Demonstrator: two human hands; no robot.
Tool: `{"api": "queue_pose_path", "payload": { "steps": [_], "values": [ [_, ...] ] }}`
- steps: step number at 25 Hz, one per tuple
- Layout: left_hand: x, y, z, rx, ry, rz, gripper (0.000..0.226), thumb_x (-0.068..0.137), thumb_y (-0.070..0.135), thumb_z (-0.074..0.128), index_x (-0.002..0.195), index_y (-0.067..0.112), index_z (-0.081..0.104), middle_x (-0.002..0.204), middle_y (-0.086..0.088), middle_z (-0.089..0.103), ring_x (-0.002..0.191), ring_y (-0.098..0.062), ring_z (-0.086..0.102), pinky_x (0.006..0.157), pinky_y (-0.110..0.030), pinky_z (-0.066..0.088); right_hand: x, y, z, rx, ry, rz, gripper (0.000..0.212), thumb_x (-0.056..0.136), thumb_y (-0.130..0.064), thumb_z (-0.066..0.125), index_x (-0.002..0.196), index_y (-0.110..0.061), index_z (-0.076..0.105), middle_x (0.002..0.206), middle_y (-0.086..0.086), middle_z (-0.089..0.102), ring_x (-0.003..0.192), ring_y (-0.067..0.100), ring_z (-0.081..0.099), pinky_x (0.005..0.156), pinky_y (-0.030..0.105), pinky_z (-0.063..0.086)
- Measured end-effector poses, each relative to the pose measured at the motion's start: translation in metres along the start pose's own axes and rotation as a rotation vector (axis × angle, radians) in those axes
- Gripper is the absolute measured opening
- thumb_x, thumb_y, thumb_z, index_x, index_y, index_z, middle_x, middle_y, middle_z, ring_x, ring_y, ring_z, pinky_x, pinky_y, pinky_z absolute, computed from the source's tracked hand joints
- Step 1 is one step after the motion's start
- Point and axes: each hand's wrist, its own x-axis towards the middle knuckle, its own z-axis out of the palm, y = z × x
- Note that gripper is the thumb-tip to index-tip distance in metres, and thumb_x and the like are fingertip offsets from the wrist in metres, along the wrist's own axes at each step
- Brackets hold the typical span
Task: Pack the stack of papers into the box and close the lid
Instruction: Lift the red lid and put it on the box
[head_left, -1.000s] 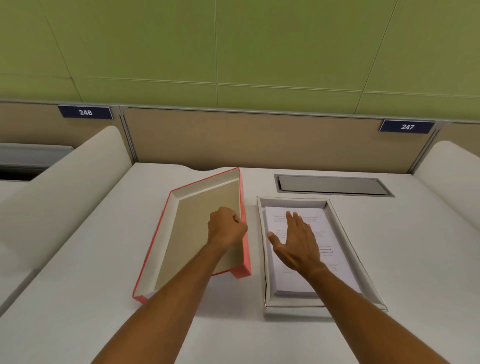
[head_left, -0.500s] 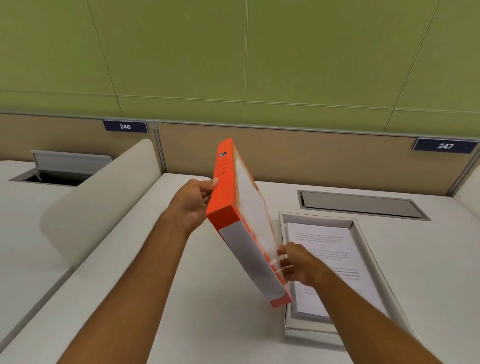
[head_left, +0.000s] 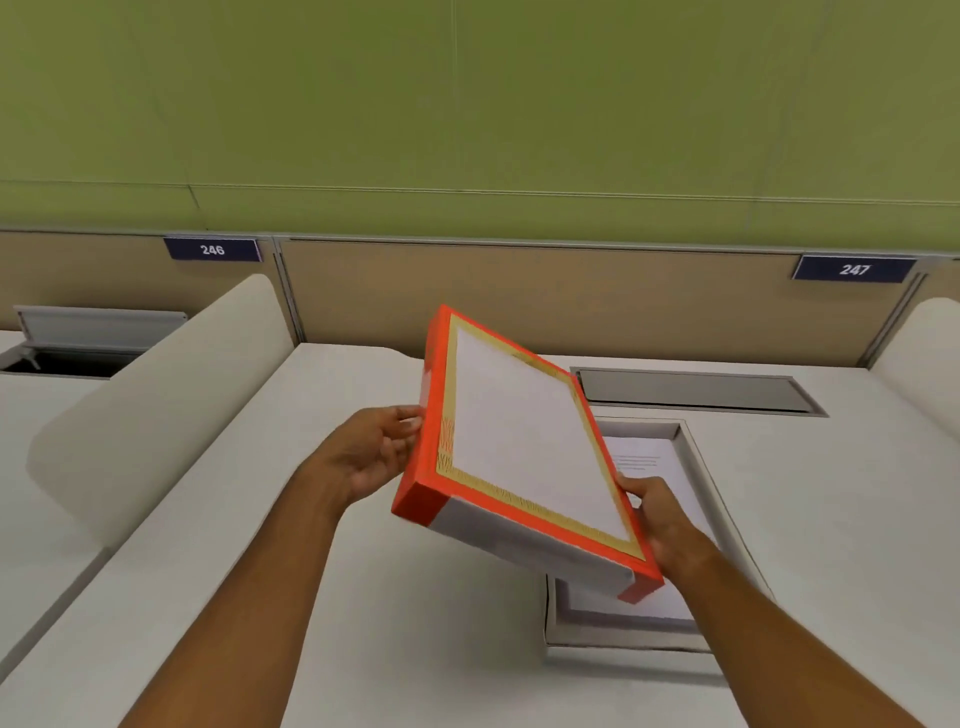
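Both hands hold the orange-edged cardboard lid (head_left: 519, 452), white panel on top with a tan border: the left hand (head_left: 371, 454) is open-palmed against the lid's long left edge, fingers spread along the side wall, and the right hand (head_left: 657, 519) clasps the opposite edge near the lower corner, thumb on top and fingers underneath, out of view. Lid is airborne and tilted, left side high, right side dipping toward the shallow white cardboard box (head_left: 696, 467) on the white desk (head_left: 363, 649). The stack of printed white papers (head_left: 644, 460) lies flat inside the box, partly hidden behind the lid; packing looks done, closing not yet. Judgement on risks: the left hand's contact reads more as a flat press than a clasp, so the lid could slip or pivot about the right hand's grip. If lowered while tilted, the low right wall would likely catch the box rim or land inside it, jamming the lid askew. A descending corner could also snag and curl the top sheet. The box sits unheld, so any sideways push from the lid may slide it across the desk.
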Motion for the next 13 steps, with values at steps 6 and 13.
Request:
{"api": "queue_pose_path", "payload": {
  "steps": [6, 13],
  "values": [
    [0.036, -0.037, 0.026, 0.178, 0.036, -0.116, 0.028, 0.091, 0.026, 0.062, 0.107, 0.004, 0.070, 0.091, -0.013, 0.072, 0.081, -0.023, 0.070, 0.068, -0.033, 0.060, -0.024, -0.015, -0.067, 0.002, 0.114, -0.082, 0.045, 0.095, -0.035, 0.052, 0.130, -0.006, 0.057, 0.125, 0.022, 0.066, 0.101, 0.046, 0.066, 0.076, 0.051, 0.059],
    [0.067, -0.092, 0.085, 0.291, 0.112, -0.148, 0.034, 0.084, 0.023, 0.072, 0.104, -0.004, 0.069, 0.099, -0.021, 0.074, 0.081, -0.026, 0.069, 0.074, -0.034, 0.059, -0.037, -0.023, -0.130, -0.090, 0.264, -0.139, 0.029, 0.095, -0.031, 0.053, 0.112, -0.010, 0.063, 0.102, 0.018, 0.070, 0.087, 0.040, 0.069, 0.064, 0.042, 0.059]
  ]
}}
